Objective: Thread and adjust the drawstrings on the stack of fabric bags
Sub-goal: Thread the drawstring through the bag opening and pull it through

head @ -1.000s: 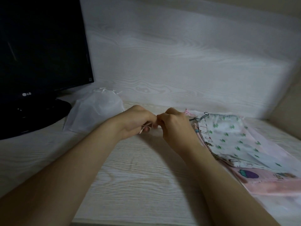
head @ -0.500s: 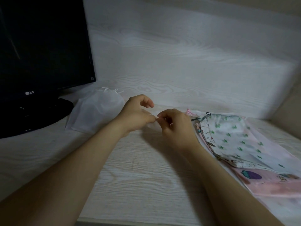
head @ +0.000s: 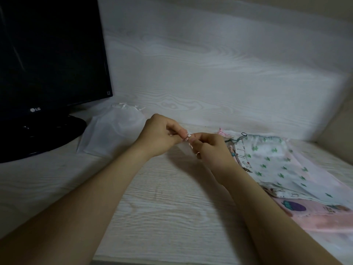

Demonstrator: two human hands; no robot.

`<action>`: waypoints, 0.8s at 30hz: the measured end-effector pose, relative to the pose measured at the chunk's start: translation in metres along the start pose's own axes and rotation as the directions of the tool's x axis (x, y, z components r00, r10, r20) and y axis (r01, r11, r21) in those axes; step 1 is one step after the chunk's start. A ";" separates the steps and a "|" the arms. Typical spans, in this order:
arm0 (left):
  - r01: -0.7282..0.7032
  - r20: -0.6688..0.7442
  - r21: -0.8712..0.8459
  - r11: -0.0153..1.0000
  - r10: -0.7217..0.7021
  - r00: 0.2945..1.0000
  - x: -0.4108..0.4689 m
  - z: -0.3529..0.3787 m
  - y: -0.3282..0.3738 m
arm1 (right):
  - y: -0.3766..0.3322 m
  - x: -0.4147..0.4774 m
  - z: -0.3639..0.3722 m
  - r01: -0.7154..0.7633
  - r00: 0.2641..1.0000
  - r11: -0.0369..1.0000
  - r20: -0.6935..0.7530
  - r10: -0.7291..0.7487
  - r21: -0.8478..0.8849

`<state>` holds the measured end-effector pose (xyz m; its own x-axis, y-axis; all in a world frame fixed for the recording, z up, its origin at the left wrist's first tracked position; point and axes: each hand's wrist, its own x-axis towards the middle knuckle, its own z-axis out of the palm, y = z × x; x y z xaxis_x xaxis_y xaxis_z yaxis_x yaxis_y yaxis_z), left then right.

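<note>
**Inspector:** Report the state of both hands.

**Technician:** The left hand (head: 160, 137) and right hand (head: 213, 150) meet above the middle of the tabletop (head: 162, 217). The left fingers (head: 174, 129) are curled and pinch a thin pale drawstring (head: 188, 138). The right fingers (head: 202, 135) are curled on the same drawstring, just beside them. Most of its length is hidden in the hands, so the free length cannot be told.

**Inspector:** Locate the work items.

**Technician:** The stack of fabric bags (head: 315, 217) lies flat along the right edge of the tabletop. A cactus-print bag (head: 271, 163) is on top, with a dark green cord (head: 241, 135) at its mouth. Neither hand touches the stack. A white sheer bag (head: 114, 131) lies near the back left, beside the monitor (head: 51, 54).

**Inspector:** List the probable faults.

**Technician:**
- The drawstring is thin and the pinch area small, so the end may slip free.
- Repeated handling may fray the end.
- The light is dim, so the channel opening may be missed.
- Pulling one end alone may draw the other end into the channel.
</note>
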<state>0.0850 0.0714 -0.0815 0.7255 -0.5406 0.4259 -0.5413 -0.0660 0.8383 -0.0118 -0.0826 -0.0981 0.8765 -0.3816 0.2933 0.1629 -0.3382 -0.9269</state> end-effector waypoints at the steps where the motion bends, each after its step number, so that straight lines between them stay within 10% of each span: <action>1: -0.004 0.022 0.014 1.000 0.004 1.000 0.000 0.000 0.000 | 0.001 0.001 -0.001 -0.015 1.000 1.000 -0.017 0.015 0.000; 18: -0.205 0.008 0.289 0.935 0.212 0.977 0.000 0.009 -0.005 | 0.001 0.002 -0.001 -0.005 0.996 1.000 -0.092 0.004 -0.002; 24: 0.082 0.036 0.052 0.995 -0.084 0.996 0.004 0.005 0.010 | 0.001 0.003 -0.005 -0.024 0.993 1.000 -0.120 0.022 -0.014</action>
<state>0.0803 0.0648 -0.0732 0.7524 -0.5633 0.3415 -0.5016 -0.1539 0.8513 -0.0112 -0.0881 -0.0975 0.8193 -0.4895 0.2986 0.1354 -0.3410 -0.9303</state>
